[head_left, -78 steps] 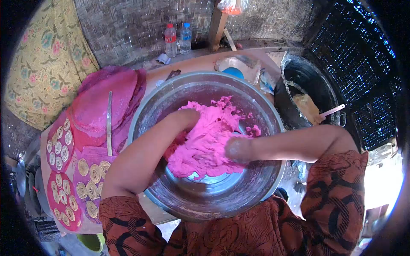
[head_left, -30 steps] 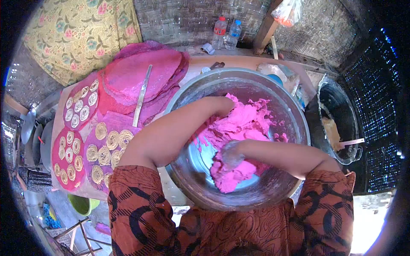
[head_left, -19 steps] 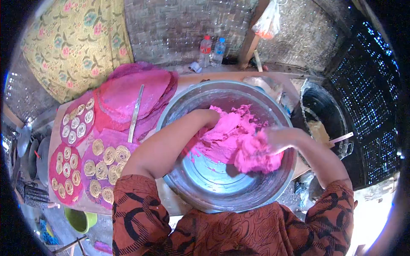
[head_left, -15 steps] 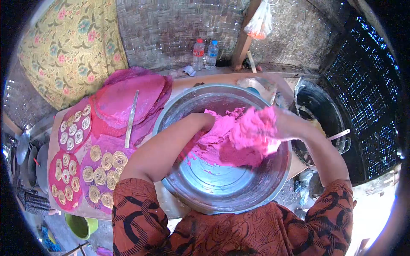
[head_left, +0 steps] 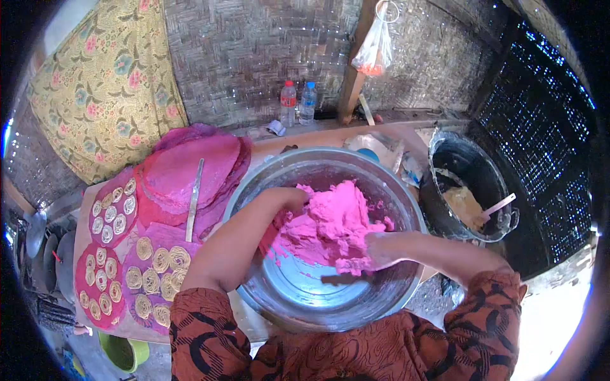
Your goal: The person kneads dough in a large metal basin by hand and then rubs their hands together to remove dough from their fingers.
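- The pink dough [head_left: 337, 213] lies in the wide metal basin [head_left: 311, 289], at the centre of the frame, heaped toward the basin's far side, with bare metal showing below it.
- The dough is an uneven mound without a clear long axis; its lower layer spreads left to right, its lump rises toward the top of the frame, and a short tongue points down beside the right hand [head_left: 380, 251].
- The left hand [head_left: 295, 200] meets the dough's upper left edge; its fingers are hidden, so I cannot tell whether they are apart or together.
- The right hand touches the dough's lower right edge, reaching in from the right; its fingertips are not clear enough to tell whether they clamp it.
- On the bench [head_left: 394, 131], left of the basin, a flat strip [head_left: 196, 200] lies across the pink round sheets [head_left: 184, 178], long axis nearly upright in the frame, top end leaning right.
- Pale coils [head_left: 150, 280] rest on 3 coloured sheets at the left.
- At the right stands a black pot [head_left: 438, 200]; a pale handle [head_left: 500, 203] slants over its rim toward the upper right.
- 2 bottles [head_left: 288, 108] stand at upper centre.
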`<control>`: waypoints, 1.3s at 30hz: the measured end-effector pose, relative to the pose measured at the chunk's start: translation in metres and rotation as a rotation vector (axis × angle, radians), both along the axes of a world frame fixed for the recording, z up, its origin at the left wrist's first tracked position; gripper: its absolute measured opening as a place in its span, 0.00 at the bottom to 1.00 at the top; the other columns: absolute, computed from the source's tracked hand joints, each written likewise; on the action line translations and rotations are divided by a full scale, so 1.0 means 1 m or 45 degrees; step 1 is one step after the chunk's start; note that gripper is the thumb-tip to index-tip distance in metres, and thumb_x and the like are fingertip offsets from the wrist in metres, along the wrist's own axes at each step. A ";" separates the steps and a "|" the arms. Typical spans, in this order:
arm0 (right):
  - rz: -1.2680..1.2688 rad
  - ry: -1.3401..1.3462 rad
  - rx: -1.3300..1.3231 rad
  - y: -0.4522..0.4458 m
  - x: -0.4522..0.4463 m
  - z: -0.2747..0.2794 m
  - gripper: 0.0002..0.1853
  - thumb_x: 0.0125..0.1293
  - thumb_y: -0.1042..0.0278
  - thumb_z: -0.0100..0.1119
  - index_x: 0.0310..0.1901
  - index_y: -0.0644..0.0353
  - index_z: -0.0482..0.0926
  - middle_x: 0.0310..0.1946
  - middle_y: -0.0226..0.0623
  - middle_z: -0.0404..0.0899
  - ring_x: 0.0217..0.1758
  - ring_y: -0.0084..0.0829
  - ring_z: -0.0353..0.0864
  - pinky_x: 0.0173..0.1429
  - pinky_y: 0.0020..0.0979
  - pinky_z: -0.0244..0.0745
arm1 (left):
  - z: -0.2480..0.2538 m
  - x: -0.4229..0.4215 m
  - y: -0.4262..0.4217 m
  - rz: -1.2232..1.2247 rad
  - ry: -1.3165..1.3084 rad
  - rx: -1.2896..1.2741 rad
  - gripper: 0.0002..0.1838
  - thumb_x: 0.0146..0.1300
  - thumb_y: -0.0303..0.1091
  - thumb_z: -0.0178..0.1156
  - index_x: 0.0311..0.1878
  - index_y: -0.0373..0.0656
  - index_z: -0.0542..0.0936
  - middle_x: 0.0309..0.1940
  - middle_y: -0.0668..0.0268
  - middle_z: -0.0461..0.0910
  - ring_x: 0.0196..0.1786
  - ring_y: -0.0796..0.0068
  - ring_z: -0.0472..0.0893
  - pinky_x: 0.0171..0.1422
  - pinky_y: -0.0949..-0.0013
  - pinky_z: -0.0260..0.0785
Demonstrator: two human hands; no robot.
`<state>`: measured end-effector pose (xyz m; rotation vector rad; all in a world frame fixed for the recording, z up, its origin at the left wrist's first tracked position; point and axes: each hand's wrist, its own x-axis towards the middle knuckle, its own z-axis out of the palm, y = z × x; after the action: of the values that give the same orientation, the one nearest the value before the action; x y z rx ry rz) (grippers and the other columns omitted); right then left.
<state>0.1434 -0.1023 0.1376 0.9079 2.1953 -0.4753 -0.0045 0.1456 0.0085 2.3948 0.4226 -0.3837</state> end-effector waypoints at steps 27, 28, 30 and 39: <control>-0.535 0.779 0.622 0.057 -0.046 -0.063 0.14 0.52 0.62 0.54 0.37 0.62 0.78 0.25 0.52 0.76 0.28 0.47 0.78 0.32 0.45 0.72 | 0.023 0.002 0.005 -0.147 -0.659 0.177 0.16 0.60 0.41 0.52 0.45 0.41 0.74 0.42 0.49 0.77 0.46 0.51 0.76 0.49 0.55 0.67; -0.520 0.724 0.582 0.043 -0.033 -0.063 0.15 0.51 0.64 0.55 0.40 0.63 0.77 0.25 0.52 0.75 0.28 0.48 0.78 0.33 0.47 0.72 | 0.024 0.003 0.003 -0.178 -0.566 0.102 0.20 0.58 0.46 0.55 0.46 0.40 0.75 0.44 0.47 0.76 0.46 0.50 0.76 0.49 0.56 0.68; -0.649 0.439 0.452 0.013 -0.019 -0.042 0.11 0.51 0.64 0.55 0.33 0.61 0.80 0.21 0.52 0.74 0.24 0.48 0.76 0.30 0.46 0.70 | 0.035 -0.005 -0.007 -0.166 -0.475 0.079 0.22 0.59 0.49 0.55 0.45 0.38 0.74 0.42 0.48 0.77 0.44 0.53 0.77 0.47 0.57 0.68; -0.257 0.114 0.405 0.072 0.054 -0.096 0.10 0.45 0.61 0.57 0.16 0.55 0.79 0.15 0.44 0.74 0.19 0.40 0.74 0.27 0.39 0.71 | 0.042 0.013 -0.091 -0.375 -0.197 0.724 0.44 0.39 0.61 0.68 0.44 0.23 0.74 0.36 0.38 0.77 0.47 0.46 0.77 0.52 0.58 0.70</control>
<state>0.1979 -0.0304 0.0420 1.3091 2.3115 -0.2664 0.0082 0.0542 0.0508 3.0307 0.1100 -0.2204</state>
